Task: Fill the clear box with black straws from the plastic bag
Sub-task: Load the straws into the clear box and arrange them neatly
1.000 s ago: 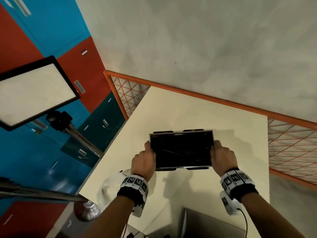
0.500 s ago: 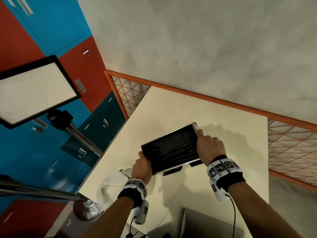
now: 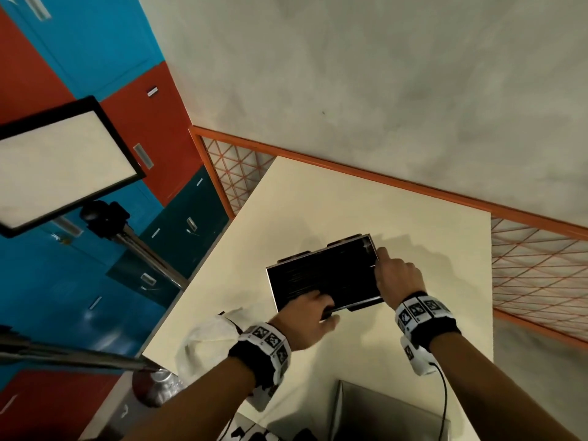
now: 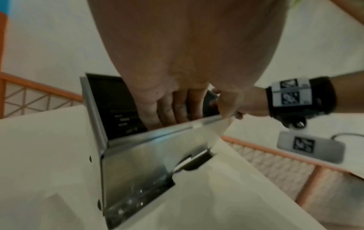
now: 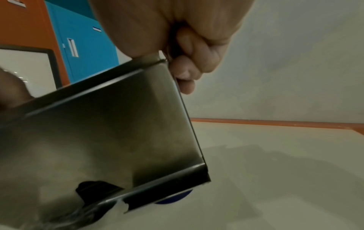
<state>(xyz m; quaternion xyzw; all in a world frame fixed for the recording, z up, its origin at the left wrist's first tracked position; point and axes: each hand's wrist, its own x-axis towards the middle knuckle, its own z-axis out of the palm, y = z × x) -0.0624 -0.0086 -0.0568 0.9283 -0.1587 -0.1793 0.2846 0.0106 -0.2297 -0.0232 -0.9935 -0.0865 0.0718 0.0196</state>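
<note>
The clear box [image 3: 343, 249] sits skewed on the cream table [image 3: 318, 205], packed with black straws [image 3: 318, 278]. My right hand [image 3: 397, 278] grips its right end wall, fingers curled over the rim [image 5: 187, 62]. My left hand [image 3: 305, 310] reaches over the near wall, and its straight fingers [image 4: 173, 107] lie on the straws [image 4: 118, 109] inside, thumb outside the wall. The left wrist view shows the box's shiny near wall [image 4: 138, 163], the right wrist view its end wall [image 5: 98, 132]. The crumpled plastic bag [image 3: 210, 338] lies by the table's left edge, behind my left wrist.
A grey box [image 3: 381, 409] stands at the table's near edge between my forearms. A light panel [image 3: 60, 163] on a tripod and a metal pole [image 3: 63, 358] stand left of the table. An orange railing [image 3: 381, 183] runs along the far edge.
The box has turned from square to skewed, its right end now farther away. My left hand left the box's left end and now lies on the straws. My right hand kept its grip.
</note>
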